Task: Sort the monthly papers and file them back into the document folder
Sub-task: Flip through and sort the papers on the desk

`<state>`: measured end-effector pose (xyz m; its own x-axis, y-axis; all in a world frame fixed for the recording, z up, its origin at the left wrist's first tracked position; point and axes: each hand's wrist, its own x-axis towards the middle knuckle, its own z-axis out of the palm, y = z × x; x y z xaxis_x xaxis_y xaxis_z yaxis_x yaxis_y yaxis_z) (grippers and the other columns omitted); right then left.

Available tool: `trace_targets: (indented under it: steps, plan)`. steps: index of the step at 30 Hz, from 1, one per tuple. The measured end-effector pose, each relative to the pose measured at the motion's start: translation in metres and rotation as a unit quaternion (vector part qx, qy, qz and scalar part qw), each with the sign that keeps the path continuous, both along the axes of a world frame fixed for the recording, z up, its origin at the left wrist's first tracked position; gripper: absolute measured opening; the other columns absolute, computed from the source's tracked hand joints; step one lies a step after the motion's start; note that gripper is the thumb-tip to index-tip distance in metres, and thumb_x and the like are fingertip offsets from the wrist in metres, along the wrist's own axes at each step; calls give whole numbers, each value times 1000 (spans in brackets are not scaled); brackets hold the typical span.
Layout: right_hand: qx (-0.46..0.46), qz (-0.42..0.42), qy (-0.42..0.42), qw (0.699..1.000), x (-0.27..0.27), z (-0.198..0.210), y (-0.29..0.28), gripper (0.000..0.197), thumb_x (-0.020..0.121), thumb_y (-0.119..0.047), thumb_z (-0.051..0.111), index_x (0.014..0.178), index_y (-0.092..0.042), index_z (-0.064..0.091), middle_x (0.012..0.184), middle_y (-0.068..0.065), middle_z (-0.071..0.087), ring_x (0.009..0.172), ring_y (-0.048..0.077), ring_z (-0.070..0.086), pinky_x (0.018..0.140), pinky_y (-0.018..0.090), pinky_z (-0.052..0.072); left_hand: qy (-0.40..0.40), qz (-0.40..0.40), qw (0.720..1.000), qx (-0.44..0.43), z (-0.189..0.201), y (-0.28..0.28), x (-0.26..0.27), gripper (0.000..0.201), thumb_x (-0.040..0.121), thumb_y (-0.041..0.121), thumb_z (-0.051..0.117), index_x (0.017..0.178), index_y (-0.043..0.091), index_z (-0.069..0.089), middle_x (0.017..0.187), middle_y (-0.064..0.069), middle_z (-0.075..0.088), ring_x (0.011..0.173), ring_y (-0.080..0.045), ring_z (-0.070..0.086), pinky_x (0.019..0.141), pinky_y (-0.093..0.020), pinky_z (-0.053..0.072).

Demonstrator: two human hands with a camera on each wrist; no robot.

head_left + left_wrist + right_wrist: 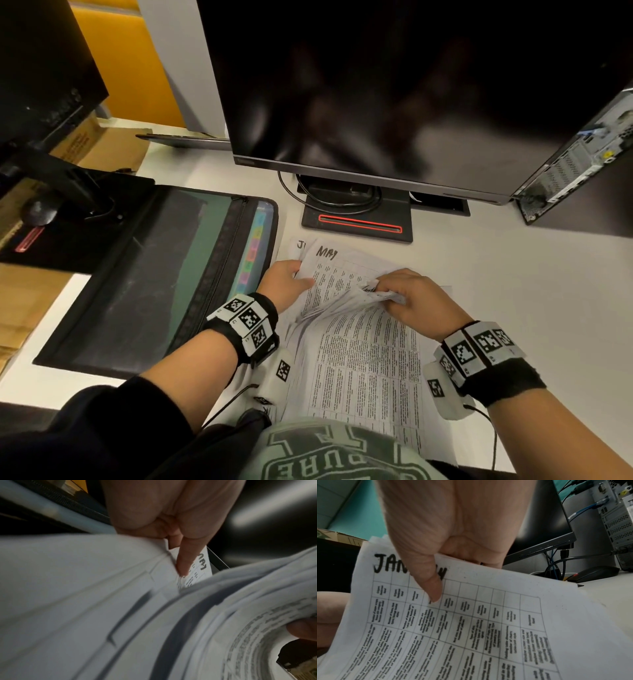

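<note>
Left hand (pixel 286 279): rested on the far left part of the paper stack, thumb lying on the sheet headed MAY (pixel 337 270) and fingers curled round that sheet's left edge, gripping it.
Right hand (pixel 409 296): pinched the top of a lifted, curled bundle of sheets; in the right wrist view the thumb (pixel 429 582) pressed down on the January sheet (pixel 471 622), across its handwritten heading.
Paper stack (pixel 366 370): lay on the white tabletop (pixel 513 281) straight in front of the person, printed with tables; another sheet's corner (pixel 299 245) poked out beyond the MAY sheet.
Document folder (pixel 144 274): lay open just left of the papers, dark, with a zip and coloured tabs (pixel 253 250) along its right side.
Monitor (pixel 394 85): stood beyond the papers, screen dark.
Computer tower (pixel 582 164): stood at the far right of the tabletop.
</note>
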<state>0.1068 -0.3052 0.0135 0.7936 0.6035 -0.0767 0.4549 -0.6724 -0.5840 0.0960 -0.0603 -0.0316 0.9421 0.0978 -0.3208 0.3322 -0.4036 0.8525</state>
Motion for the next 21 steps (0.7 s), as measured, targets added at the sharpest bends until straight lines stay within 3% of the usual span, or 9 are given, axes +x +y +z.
trace_targets:
  steps: [4, 5, 8, 11, 13, 14, 16, 18, 21]
  plan:
    - [-31, 6, 8, 999, 6, -3, 6, 15, 84, -8, 61, 97, -11, 68, 101, 2, 67, 103, 18, 53, 91, 33, 43, 10, -36, 999, 26, -5, 6, 1, 26, 84, 20, 68, 98, -2, 68, 103, -19, 68, 99, -32, 63, 93, -46, 48]
    - [-36, 5, 10, 999, 8, -3, 8, 15, 84, -8, 60, 97, -10, 67, 101, 2, 67, 104, 19, 53, 92, 34, 43, 9, -45, 998, 41, -7, 8, 2, 28, 83, 22, 69, 98, -2, 68, 104, -21, 67, 101, -32, 62, 94, -46, 48]
    - [-51, 1, 20, 999, 11, -3, 12, 14, 84, -9, 59, 96, -9, 66, 100, 3, 66, 104, 19, 52, 92, 36, 42, -13, -44, 995, 88, -9, 11, 3, 26, 84, 22, 68, 104, 7, 70, 122, -14, 57, 116, -24, 51, 102, -28, 36]
    - [-76, -3, 27, 997, 15, 0, 16, 14, 85, -12, 59, 98, -10, 65, 102, 4, 64, 105, 19, 51, 93, 35, 41, -51, 1, 991, 126, -5, 14, 5, 34, 87, 24, 64, 118, 9, 64, 143, -8, 36, 133, -22, 35, 113, -35, 27]
    - [-96, -3, 34, 995, 19, 3, 19, 15, 87, -12, 59, 101, -11, 63, 103, 3, 62, 105, 18, 50, 91, 31, 40, -75, 33, 987, 140, 7, 18, 5, 39, 92, 23, 58, 127, 6, 57, 148, -5, 28, 136, -20, 29, 114, -29, 21]
    - [-105, -1, 39, 994, 21, 4, 21, 15, 87, -12, 58, 102, -12, 62, 104, 3, 61, 104, 18, 49, 89, 29, 39, -90, 43, 985, 142, 16, 21, 4, 39, 94, 22, 55, 129, 5, 54, 148, -4, 29, 136, -19, 30, 112, -25, 20]
    - [-126, 5, 47, 991, 25, 7, 25, 19, 88, -13, 57, 107, -12, 61, 109, 3, 59, 108, 20, 49, 88, 27, 37, -121, 56, 983, 126, 35, 28, 3, 38, 96, 24, 50, 131, 9, 52, 140, -5, 44, 127, -20, 42, 108, -30, 31]
    - [-149, 13, 49, 988, 29, 7, 28, 28, 88, -15, 57, 116, -12, 60, 125, 5, 52, 120, 23, 43, 98, 29, 34, -135, 77, 984, 83, 55, 39, 2, 34, 97, 25, 47, 129, 15, 52, 123, -1, 57, 109, -17, 55, 94, -34, 45]
    - [-163, -5, 70, 984, 32, 7, 29, 41, 88, -19, 59, 129, -17, 54, 149, 5, 26, 137, 24, 25, 112, 33, 24, -162, 110, 978, 71, 82, 58, -1, 30, 97, 27, 47, 125, 17, 52, 115, 3, 58, 105, -14, 55, 89, -33, 44]
